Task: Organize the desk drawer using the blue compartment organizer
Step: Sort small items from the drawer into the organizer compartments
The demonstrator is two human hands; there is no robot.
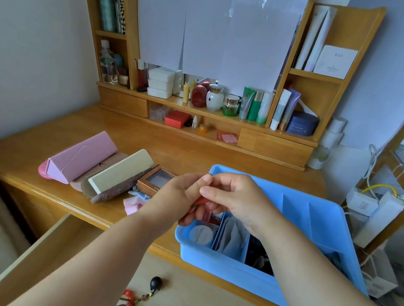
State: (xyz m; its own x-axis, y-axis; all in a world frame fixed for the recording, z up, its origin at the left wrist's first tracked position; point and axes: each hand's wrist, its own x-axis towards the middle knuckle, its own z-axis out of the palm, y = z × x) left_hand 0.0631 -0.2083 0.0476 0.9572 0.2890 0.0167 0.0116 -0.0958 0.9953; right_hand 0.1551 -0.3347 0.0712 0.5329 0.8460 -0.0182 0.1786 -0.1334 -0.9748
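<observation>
both hands together above the blue organizer [306, 288], left hand [175, 196] and right hand [238, 198] pinching a small red item [199, 202]

Light blue organizer [322, 219] at right of frame; small red-orange item [201, 201] pinched in my hands at centre. Pink folded case [78, 157] centre left, cream case [121, 170] beside it, brown patterned pouch [112, 193] under that. Honey-yellow wood desk [37, 150]. Red and dark brown beads [127, 305] bottom centre.
</observation>
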